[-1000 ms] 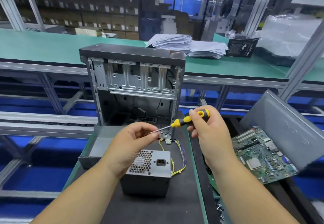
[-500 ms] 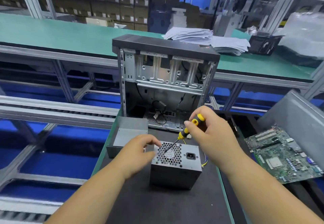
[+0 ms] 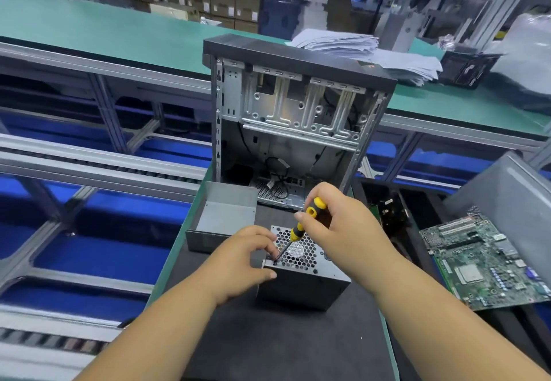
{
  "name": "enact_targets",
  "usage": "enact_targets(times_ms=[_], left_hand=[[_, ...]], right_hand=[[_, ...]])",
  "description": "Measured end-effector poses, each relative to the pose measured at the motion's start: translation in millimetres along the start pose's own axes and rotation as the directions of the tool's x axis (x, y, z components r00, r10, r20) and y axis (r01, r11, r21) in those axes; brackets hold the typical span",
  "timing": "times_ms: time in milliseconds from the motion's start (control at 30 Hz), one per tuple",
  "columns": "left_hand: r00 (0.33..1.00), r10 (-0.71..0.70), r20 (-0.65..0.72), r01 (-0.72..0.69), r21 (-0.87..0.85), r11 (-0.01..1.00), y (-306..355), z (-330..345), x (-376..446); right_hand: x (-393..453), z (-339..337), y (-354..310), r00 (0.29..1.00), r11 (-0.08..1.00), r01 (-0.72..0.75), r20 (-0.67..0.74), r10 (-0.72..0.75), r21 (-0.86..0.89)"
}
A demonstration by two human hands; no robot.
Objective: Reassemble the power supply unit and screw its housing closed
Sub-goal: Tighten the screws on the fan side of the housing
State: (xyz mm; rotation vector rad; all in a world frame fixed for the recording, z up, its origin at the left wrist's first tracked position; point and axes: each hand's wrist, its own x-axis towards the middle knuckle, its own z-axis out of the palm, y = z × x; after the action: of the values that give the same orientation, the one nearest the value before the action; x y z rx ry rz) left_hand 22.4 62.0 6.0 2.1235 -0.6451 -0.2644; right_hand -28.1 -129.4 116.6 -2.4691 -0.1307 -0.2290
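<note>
Two bare forearms enter from the near edge, one at the left and one at the right, and each ends in a bare hand. No sleeve shows on either arm as far as the near edge, and neither hand wears a glove. The left hand [image 3: 241, 264] shows no ring, watch or band on the parts in view; its thumbnail is short and plain, with no polish. The right hand [image 3: 343, 225] is likewise unadorned, its wrist bare, and the one nail that shows on its fingers [image 3: 299, 216] is short and plain too. No marks, plasters or tattoos show on either forearm.
</note>
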Motion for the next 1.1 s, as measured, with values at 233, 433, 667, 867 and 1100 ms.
enact_targets(times_ms=[233, 433, 667, 867, 1100], left_hand=[[0.999, -0.005, -0.048, 0.003, -0.038, 0.999, -1.8, 4.5, -1.7], [0.994, -0.033, -0.107, 0.026, -0.062, 0.998, -2.5, 7.9, 0.0], [0.993, -0.046, -0.105, 0.036, -0.097, 0.995, -7.1, 10.4, -0.5], [0.994, -0.046, -0.103, 0.034, -0.119, 0.992, -11.6, 12.8, -0.8], [0.993, -0.04, -0.107, 0.028, -0.112, 0.993, -12.9, 11.9, -0.5]], right_hand=[[1.7, -4.7, -6.8, 0.993, 0.99, 0.092, 0.086, -0.082, -0.111], [19.3, -21.3, -25.5, 0.927, 0.949, 0.219, 0.352, -0.129, -0.227], [40.9, -25.4, -47.4, 0.918, 0.749, 0.286, 0.396, -0.035, -0.597], [40.9, -9.0, -45.0, 0.961, 0.79, 0.195, 0.274, -0.036, -0.582], [40.1, -19.1, -45.9, 0.938, 0.824, 0.255, 0.338, -0.083, -0.506]])
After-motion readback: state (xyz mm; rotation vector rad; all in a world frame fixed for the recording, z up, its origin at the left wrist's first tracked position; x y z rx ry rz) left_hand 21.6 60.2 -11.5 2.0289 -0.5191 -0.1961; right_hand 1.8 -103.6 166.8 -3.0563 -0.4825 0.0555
